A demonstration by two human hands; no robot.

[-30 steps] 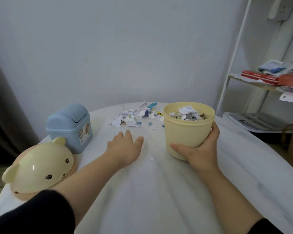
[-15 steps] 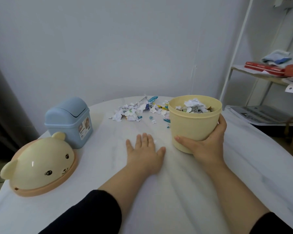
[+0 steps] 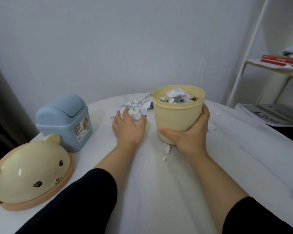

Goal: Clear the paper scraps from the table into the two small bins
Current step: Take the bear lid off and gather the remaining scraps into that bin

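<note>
A yellow bin [image 3: 176, 115], lidless and filled with scraps, is held at its lower side by my right hand [image 3: 191, 134]. My left hand [image 3: 128, 127] reaches into the pile of paper scraps [image 3: 136, 108] at the far side of the white table [image 3: 159, 191], fingers curled over a clump of them. A few loose scraps [image 3: 167, 149] lie under and beside the yellow bin. A blue bin [image 3: 64, 120] with a swing lid stands at the left.
The yellow bear-face lid [image 3: 30, 174] lies at the near left edge of the table. A white shelf rack [image 3: 254, 68] with red books and papers stands to the right. A grey wall is close behind the table.
My left hand has moved forward from the bare tabletop into the scrap pile and curled over scraps. The yellow bin and my right hand have stayed near the pile.
</note>
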